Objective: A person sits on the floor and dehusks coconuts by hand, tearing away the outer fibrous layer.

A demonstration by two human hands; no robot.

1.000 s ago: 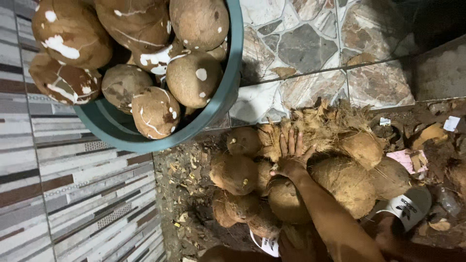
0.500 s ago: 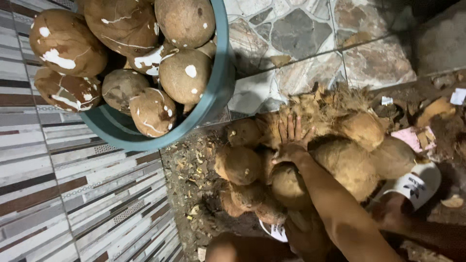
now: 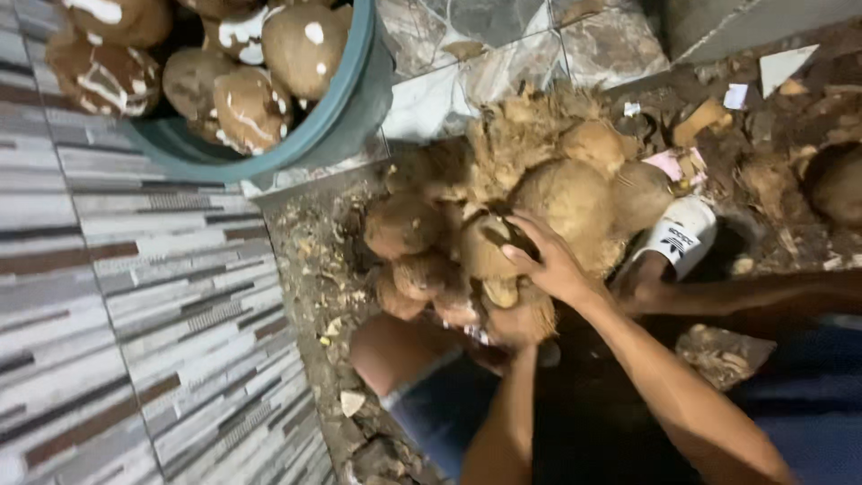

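Now my right hand [image 3: 549, 262] lies on top of the heap of brown coconuts [image 3: 575, 193], fingers [image 3: 519, 256] spread and bent over one coconut [image 3: 485, 247] without closing round it. My left hand [image 3: 523, 325] sits just below it, against the lower nuts; it is mostly hidden between them and my forearm, so I cannot tell whether it grips anything or is loose. The coconut under my right palm sits in the middle of the heap, wedged between a bigger one beyond my fingertips and smaller ones towards my left hand. It looks to me as if I am choosing one nut and starting to work it free. As I judge it, lifting it calls for closing the fingers well round its far side and steadying the neighbours from below, since the round nuts lean on each other and could roll. My foot in a white sandal [image 3: 681, 235] is just right of my right wrist. Well beyond my left hand stands a teal basin [image 3: 359, 103] of peeled coconuts [image 3: 301, 45], on the tiled floor [image 3: 135, 287].
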